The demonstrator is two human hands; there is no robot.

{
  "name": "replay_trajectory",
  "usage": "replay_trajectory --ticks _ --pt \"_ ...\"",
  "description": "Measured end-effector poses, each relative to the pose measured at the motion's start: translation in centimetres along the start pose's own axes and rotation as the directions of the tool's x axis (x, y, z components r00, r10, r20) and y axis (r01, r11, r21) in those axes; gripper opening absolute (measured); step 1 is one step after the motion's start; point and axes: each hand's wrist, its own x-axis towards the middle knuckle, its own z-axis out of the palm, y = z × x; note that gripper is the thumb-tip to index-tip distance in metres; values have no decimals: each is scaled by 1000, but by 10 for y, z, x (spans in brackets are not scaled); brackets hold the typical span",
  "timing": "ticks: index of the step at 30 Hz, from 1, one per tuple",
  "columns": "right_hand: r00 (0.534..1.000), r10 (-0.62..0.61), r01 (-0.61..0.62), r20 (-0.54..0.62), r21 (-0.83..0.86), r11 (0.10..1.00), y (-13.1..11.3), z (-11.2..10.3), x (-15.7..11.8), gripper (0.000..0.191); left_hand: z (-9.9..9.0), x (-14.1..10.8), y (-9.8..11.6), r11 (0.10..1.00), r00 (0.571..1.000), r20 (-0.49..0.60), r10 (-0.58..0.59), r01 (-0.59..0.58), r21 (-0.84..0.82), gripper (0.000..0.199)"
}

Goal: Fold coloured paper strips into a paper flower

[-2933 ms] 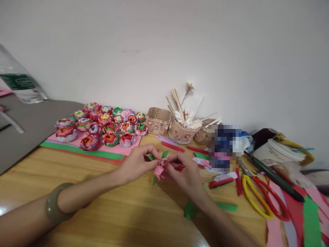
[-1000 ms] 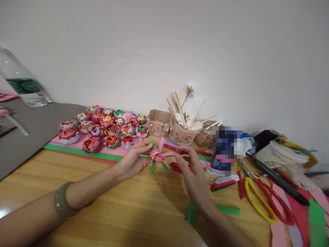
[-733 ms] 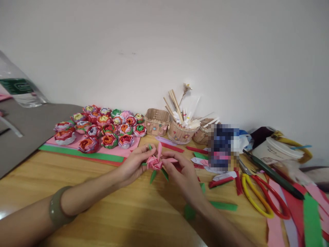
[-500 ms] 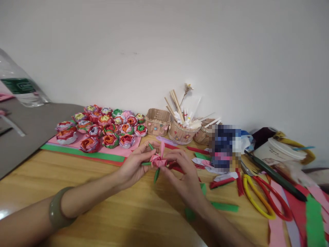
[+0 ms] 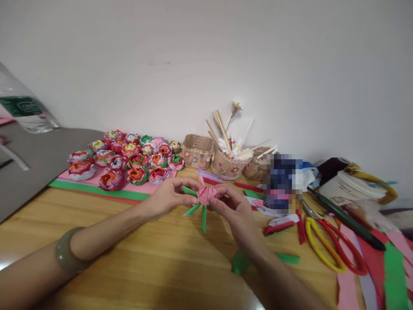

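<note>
Between my two hands, above the wooden table, is a folded paper flower (image 5: 207, 195) with pink petals in the middle and several narrow green paper strips sticking out below and to the left. My left hand (image 5: 174, 194) pinches its left side, thumb and forefinger pressed near a green strip. On the other side my right hand (image 5: 232, 206) grips the pink petals between thumb and fingers. Part of the flower's right side is hidden behind the right fingers. A bangle sits on my left forearm.
Finished paper flowers (image 5: 138, 161) stand in rows on coloured sheets at the back left. Decorated baskets (image 5: 197, 157), one full of sticks, line the wall. Scissors with yellow and red handles (image 5: 338, 245) lie right, beside paper strips (image 5: 395, 275) and a white tub (image 5: 351, 189). A bottle (image 5: 27, 110) stands far left.
The flower has moved slightly right and up and turned, so its pink petals now close into a rounder bud. The upright pink petal now barely shows. Both hands still hold it.
</note>
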Motion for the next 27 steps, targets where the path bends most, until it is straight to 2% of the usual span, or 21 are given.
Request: replay_trajectory --ticks 3,6,10,13,19,21,23,25,27 --pt "1000 7 -7 -12 -19 1000 1 -1 0 15 -1 0 6 995 999 -8 -53 53 79 27" --pt "1000 -4 3 -15 -56 998 1 0 0 15 4 0 12 980 997 -54 -55 64 188 25" --pt "991 -131 123 -32 -177 977 2 1 -3 13 10 -1 15 960 994 -111 -3 34 279 20" --pt "973 -228 212 -27 -273 938 4 1 -4 9 12 -3 11 956 993 -119 0 35 290 20" --pt "958 -285 278 23 -315 907 8 -2 -2 5 18 -5 8 956 982 -175 73 -19 292 23" --pt "941 -338 318 30 -425 848 7 -2 -2 3 21 -4 8 964 981 -182 66 -15 266 25" --pt "903 -430 358 18 -586 727 5 -2 -4 7 23 -4 9 964 979 -188 74 -22 265 26" --pt "832 -554 394 11 -715 578 3 -2 -6 20 25 -5 9 948 975 -180 133 -72 309 24" --pt "764 -643 436 53 -777 454 2 -2 -8 36 27 -8 10 934 973 -153 170 -110 340 22"
